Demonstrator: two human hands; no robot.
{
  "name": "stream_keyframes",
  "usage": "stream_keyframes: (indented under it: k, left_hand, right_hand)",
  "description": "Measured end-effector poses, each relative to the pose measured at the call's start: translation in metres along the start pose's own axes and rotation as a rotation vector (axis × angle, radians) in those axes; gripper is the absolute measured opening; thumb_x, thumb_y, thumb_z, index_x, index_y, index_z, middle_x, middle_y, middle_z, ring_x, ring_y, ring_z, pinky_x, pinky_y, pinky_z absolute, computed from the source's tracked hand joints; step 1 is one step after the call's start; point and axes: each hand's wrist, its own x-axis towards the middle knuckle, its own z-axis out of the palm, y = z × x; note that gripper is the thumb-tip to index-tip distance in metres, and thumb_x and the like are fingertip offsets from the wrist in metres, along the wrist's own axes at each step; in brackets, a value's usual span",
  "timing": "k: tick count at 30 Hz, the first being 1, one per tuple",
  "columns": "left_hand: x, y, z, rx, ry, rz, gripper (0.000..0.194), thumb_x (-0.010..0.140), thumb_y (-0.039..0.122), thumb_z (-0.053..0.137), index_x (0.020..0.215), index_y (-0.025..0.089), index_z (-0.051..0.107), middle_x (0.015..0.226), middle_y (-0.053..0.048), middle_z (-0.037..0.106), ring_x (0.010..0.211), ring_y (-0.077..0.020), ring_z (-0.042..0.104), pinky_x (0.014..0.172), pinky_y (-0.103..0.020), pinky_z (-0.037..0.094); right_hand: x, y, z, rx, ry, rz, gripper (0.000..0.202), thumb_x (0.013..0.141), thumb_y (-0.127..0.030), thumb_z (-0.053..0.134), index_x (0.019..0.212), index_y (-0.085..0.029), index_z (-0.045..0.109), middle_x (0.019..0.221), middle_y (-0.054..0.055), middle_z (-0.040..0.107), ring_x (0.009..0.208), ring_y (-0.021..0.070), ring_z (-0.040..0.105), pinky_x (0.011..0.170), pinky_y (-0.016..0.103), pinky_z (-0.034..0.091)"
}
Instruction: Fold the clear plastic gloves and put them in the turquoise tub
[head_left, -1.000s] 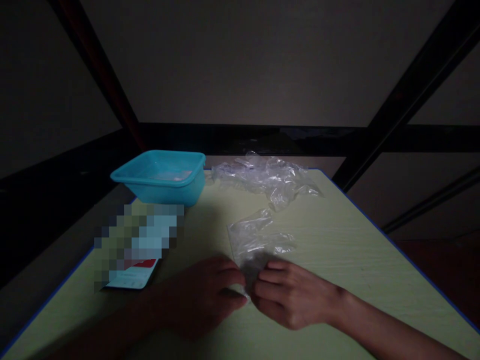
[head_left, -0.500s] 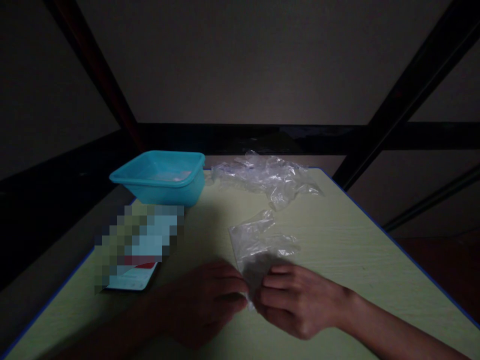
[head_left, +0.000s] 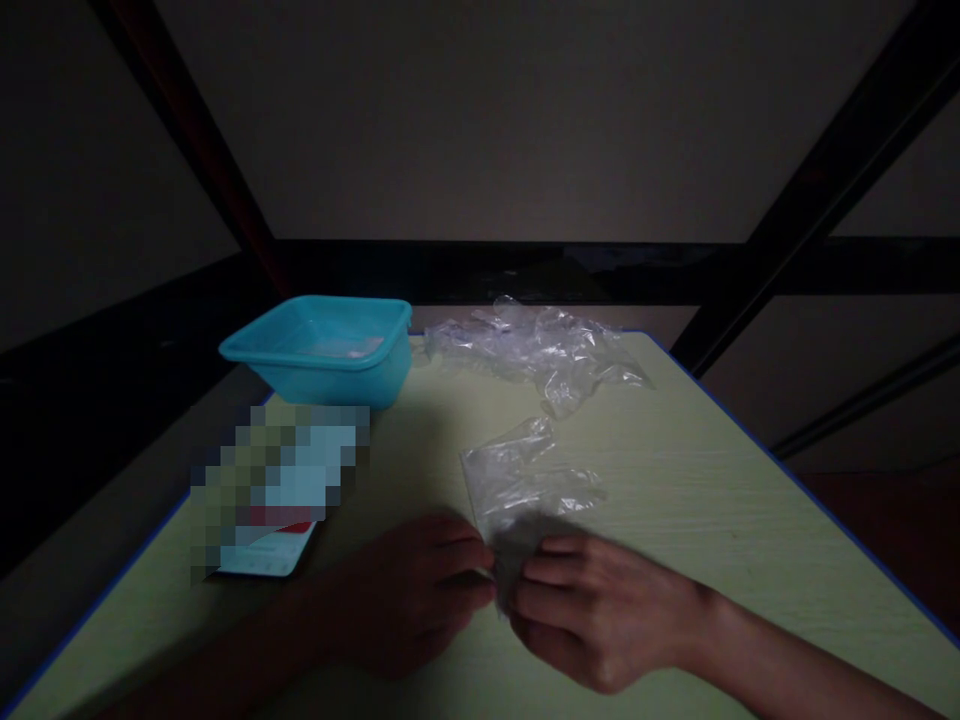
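Left hand [head_left: 420, 595]: thumb and fingertips pinching the near end of a thin, clear, glove-shaped plastic film [head_left: 510, 480]. Right hand [head_left: 600, 610]: fingers curled over the same end; grip hidden, cannot tell. Film lies right of and nearer than the turquoise rectangular plastic basin [head_left: 330, 380]. Just right of basin: crumpled clear plastic heap [head_left: 540, 350]. Nearer than basin: flat phone [head_left: 266, 557], screen lit. Beneath basin: pale yellow-green, blue-edged table [head_left: 712, 500].

Head view, forward and down, over table [head_left: 720, 500]
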Motion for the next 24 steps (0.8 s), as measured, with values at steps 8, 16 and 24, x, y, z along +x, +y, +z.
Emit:
stream_keyframes:
  k: [8, 16, 24]
  left_hand:
    - [0.004, 0.005, 0.004, 0.211, 0.177, 0.013, 0.021, 0.091, 0.018, 0.037, 0.089, 0.013, 0.057, 0.081, -0.007, 0.066, 0.075, -0.0172, 0.059, 0.072, -0.031, 0.049]
    - [0.006, 0.003, 0.012, 0.405, 0.287, -0.069, 0.022, 0.092, 0.013, 0.036, 0.091, 0.012, 0.058, 0.087, -0.008, 0.068, 0.083, -0.0181, 0.063, 0.071, -0.03, 0.053]
    - [0.007, 0.003, 0.02, 0.374, 0.329, -0.124, 0.031, 0.093, 0.01, 0.03, 0.088, 0.011, 0.06, 0.083, -0.007, 0.069, 0.078, -0.0164, 0.065, 0.07, -0.028, 0.055]
  right_hand:
    - [0.001, 0.004, -0.002, -0.029, 0.138, 0.059, 0.029, 0.085, -0.011, 0.047, 0.057, -0.015, 0.055, 0.056, -0.002, 0.051, 0.054, 0.0114, 0.041, 0.051, 0.029, 0.031]
    - [0.004, -0.002, -0.002, -0.029, 0.227, 0.165, 0.024, 0.084, -0.012, 0.045, 0.065, -0.016, 0.059, 0.061, 0.0, 0.057, 0.057, 0.013, 0.044, 0.051, 0.029, 0.031]
    - [0.003, -0.003, 0.0, -0.087, 0.184, 0.153, 0.018, 0.086, -0.025, 0.047, 0.077, -0.017, 0.06, 0.065, 0.001, 0.059, 0.062, 0.0145, 0.047, 0.056, 0.029, 0.033]
